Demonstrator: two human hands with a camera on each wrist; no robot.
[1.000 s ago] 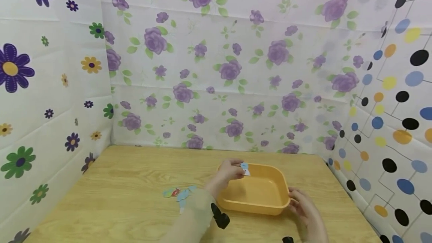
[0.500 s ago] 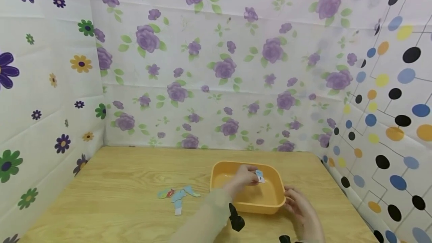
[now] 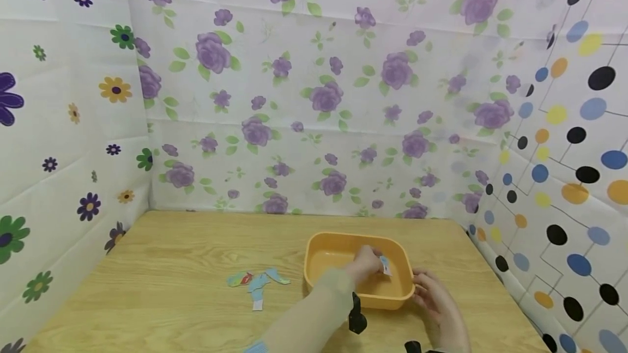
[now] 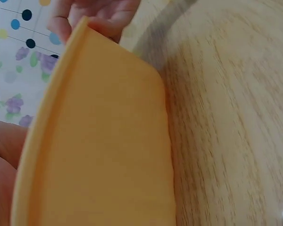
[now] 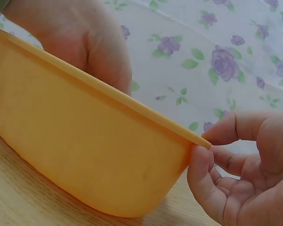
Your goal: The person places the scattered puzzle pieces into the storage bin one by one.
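A yellow-orange plastic basin (image 3: 343,298) stands on the wooden table. My left hand (image 3: 367,262) reaches down inside it and pinches a small light-blue and white paper cutout (image 3: 386,266) near the basin's right side. In the left wrist view the basin wall (image 4: 104,132) covers most of that hand's work. My right hand (image 3: 434,294) grips the basin's right end; in the right wrist view its thumb and fingers pinch the rim (image 5: 205,141) at the corner.
Left of the basin, several paper cutouts (image 3: 258,283) in blue, green, red and white lie together on the table (image 3: 162,287). Patterned cloths hang as walls: purple roses (image 3: 326,97) at the back, daisies at the left, coloured dots at the right.
My left hand has moved right and down, from over the basin's left rim to inside its right part, carrying the paper cutout. My right hand stays on the basin's right end.
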